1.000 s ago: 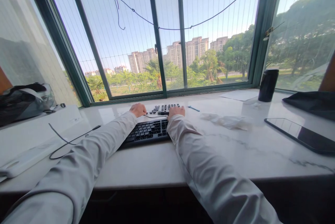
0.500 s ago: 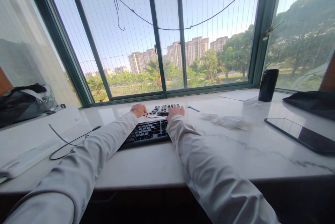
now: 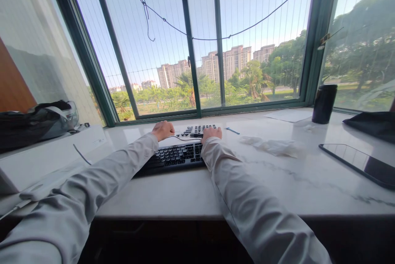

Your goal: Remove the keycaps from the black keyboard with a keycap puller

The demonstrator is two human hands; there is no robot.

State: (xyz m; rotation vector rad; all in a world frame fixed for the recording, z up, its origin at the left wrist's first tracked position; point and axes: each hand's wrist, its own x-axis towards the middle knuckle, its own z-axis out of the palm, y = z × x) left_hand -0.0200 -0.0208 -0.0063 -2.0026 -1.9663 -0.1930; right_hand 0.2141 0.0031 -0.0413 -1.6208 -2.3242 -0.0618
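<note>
A black keyboard point(image 3: 173, 157) lies near the middle of the white counter, partly covered by my right sleeve. At its back left corner my left hand point(image 3: 163, 131) is closed in a fist, and a thin black cable point(image 3: 184, 139) comes out from its fingers and runs toward the right hand. My right hand point(image 3: 212, 133) is closed at the keyboard's back edge, fingers curled down and partly hidden. Just left of it shows a small dark piece point(image 3: 196, 135), too small to name. Loose dark keycaps point(image 3: 202, 128) are spread behind the keyboard between the hands.
A blue stick-like tool point(image 3: 232, 130) and a crumpled clear plastic bag point(image 3: 271, 146) lie right of the hands. Farther right are a phone-like black slab point(image 3: 354, 163), a black cylinder point(image 3: 324, 104) and dark cloth point(image 3: 373, 126). A white box point(image 3: 89, 138) stands left.
The view has shifted, so the scene sits farther right. My left hand has drawn slightly left, away from the keycaps, and my left sleeve now covers the cable plug on the left.
</note>
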